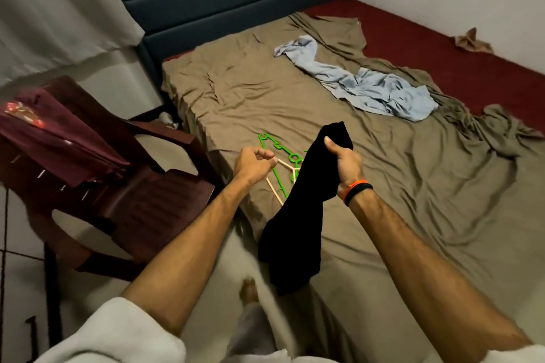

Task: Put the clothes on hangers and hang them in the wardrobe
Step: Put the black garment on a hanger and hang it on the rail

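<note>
Rumpled olive bedsheet point(368, 186) fills the view, with the green hanger point(275, 146) and a pale hanger point(272, 186) lying near the bed's near-left edge. The right hand point(348, 162) grips the black garment point(298, 206), which hangs long and vertical. The left hand point(255, 163), fingers loosely curled and seemingly empty, hovers just above the hangers, nearer them. Open sheet lies beyond; a light blue garment point(368, 85) lies well apart.
</note>
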